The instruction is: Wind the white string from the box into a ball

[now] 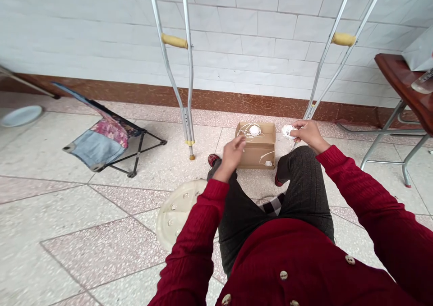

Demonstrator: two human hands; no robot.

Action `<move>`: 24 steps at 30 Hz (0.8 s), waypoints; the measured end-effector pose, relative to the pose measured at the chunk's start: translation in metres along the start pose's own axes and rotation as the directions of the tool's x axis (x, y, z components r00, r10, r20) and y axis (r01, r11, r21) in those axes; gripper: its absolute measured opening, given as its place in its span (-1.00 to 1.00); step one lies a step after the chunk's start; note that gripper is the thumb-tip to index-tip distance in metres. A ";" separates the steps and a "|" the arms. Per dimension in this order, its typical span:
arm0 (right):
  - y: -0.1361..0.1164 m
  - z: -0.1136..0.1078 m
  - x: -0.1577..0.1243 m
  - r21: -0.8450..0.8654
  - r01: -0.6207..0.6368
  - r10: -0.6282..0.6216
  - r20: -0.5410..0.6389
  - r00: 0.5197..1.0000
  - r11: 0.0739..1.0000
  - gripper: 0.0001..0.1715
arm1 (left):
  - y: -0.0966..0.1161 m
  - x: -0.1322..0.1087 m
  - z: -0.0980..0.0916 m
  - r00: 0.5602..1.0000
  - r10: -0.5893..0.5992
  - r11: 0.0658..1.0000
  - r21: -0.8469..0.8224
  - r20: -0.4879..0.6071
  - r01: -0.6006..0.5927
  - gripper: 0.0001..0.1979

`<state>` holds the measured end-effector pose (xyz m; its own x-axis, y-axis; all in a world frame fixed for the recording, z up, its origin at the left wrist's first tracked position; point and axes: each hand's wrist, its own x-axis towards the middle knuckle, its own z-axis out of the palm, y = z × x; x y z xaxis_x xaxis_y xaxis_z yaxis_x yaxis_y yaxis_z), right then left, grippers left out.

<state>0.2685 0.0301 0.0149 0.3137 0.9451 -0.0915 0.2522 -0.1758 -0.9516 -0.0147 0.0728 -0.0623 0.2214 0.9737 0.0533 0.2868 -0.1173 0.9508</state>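
Between the fingertips of my right hand [307, 135] is a ball of white string [287, 131], held to the right of an open cardboard box [255, 155]. My left hand [232, 155] hovers over the box's left edge, its fingers curled together and slightly blurred; whether a strand runs through them is unclear. Inside the box's far part lies another white string ball [255, 130] among loose loops of string. A smaller white wound piece [269, 163] sits in the near right corner, with a loose strand beside it.
Two metal crutches [188, 112] [326, 58] with yellow grips lean on the tiled wall. At left stand a folding chair [101, 146] and, farther off, a pale basin [22, 116]. A round plastic stool [179, 211] is by my left leg; a dark red table [399, 76] stands right.
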 end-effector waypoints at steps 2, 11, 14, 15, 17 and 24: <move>-0.009 0.010 -0.004 -0.027 0.034 -0.033 0.038 0.999 0.999 -0.69 | 0.015 -0.005 0.034 0.989 0.014 0.980 -0.197 0.148 0.016 -0.56; -0.024 0.030 -0.010 -0.250 0.231 -0.218 0.081 0.973 0.940 -0.66 | 0.057 -0.043 0.107 0.869 0.076 0.770 -0.582 0.489 0.261 -0.52; -0.023 0.029 0.001 -0.149 0.199 -0.194 0.048 0.980 0.969 -0.63 | 0.059 -0.055 0.101 0.846 0.063 0.819 -0.512 0.529 0.259 -0.62; -0.022 0.026 0.007 -0.086 0.163 -0.162 0.021 0.987 0.983 -0.64 | 0.057 -0.060 0.096 0.817 0.057 0.836 -0.475 0.573 0.275 -0.60; -0.017 0.015 0.022 0.041 0.089 -0.086 -0.052 0.995 0.995 -0.69 | 0.051 -0.070 0.082 0.737 0.048 0.856 -0.408 0.675 0.318 -0.58; 0.010 -0.047 0.059 0.123 -0.013 0.051 -0.314 0.948 0.992 -0.80 | 0.010 -0.095 0.013 0.620 -0.110 0.910 -0.172 0.777 0.378 -0.61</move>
<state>0.3325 0.0713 0.0135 0.5980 0.8003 -0.0431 0.1335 -0.1525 -0.9792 -0.0212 -0.0230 -0.0619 0.8297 0.4650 -0.3087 0.1838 0.2947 0.9378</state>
